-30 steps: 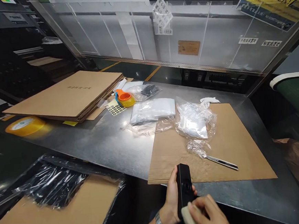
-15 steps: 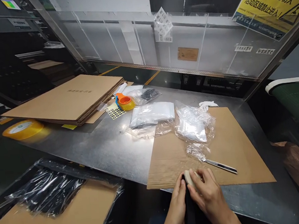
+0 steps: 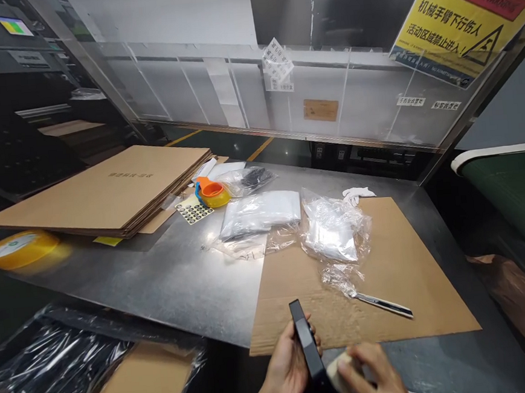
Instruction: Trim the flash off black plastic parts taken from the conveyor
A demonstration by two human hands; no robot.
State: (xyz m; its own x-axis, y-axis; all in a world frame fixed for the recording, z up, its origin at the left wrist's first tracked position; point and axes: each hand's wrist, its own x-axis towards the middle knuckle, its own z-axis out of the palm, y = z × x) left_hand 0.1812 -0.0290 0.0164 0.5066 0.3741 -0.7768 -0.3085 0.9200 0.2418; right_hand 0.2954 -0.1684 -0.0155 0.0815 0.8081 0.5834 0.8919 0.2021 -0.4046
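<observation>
black device (image 3: 306, 341) is in my left hand (image 3: 283, 370), fingers wrapped round it, held up at the near edge of the cardboard sheet (image 3: 401, 282). right hand (image 3: 379, 375) is blurred, fingers pinching a pale block (image 3: 340, 369) just beside the device's lower end; can't tell if they touch.

just changed: device has turned in my grip, long narrow side now up toward me; a second ago the round lens face was up. so a different side is exposed next to the block. hands have also come a bit apart since half a second ago.

knife (image 3: 384, 305) lies on the cardboard sheet, near crumpled clear plastic (image 3: 336, 236). sheet is on the metal surface (image 3: 169, 276).

writing: yellow sign (image 3: 459, 42) reads "警告 / warning", "机械手臂下行伤人", "活动区域禁止进入!". two small white labels (image 3: 412, 101) on the panel are too blurry to read surely. cardboard stack (image 3: 102, 188) has a dark printed line, not legible. no brand i can make out on the device.
</observation>
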